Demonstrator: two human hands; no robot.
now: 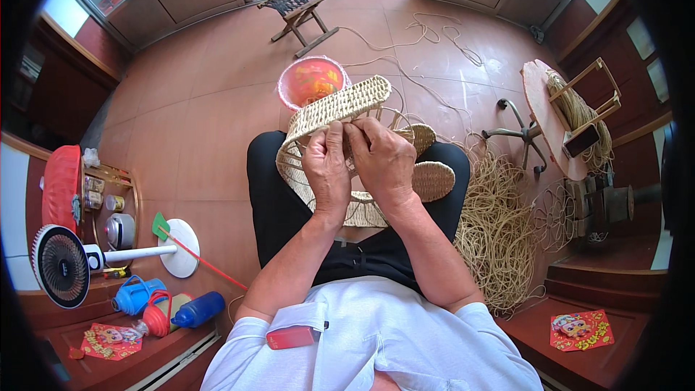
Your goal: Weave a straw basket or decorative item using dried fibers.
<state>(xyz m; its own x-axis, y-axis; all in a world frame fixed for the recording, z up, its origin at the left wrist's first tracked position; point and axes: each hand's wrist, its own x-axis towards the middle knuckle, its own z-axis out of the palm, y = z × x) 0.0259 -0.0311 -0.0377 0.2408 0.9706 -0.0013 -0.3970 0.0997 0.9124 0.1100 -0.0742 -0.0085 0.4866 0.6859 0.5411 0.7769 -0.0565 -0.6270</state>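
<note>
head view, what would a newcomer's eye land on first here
Likely the straw-coloured woven piece at the centre, with the left hand and right hand close together at its long upper band. Next, perhaps, the big tangle of cord on the floor to the right, then the pink-rimmed bucket just beyond the woven piece.

That woven cord piece (347, 103) looks rough and matt; the floor tiles (192, 127) here have a smooth sheen, the folding stool (298, 0) wooden legs, the fan (130, 254) glossy plastic.
</note>
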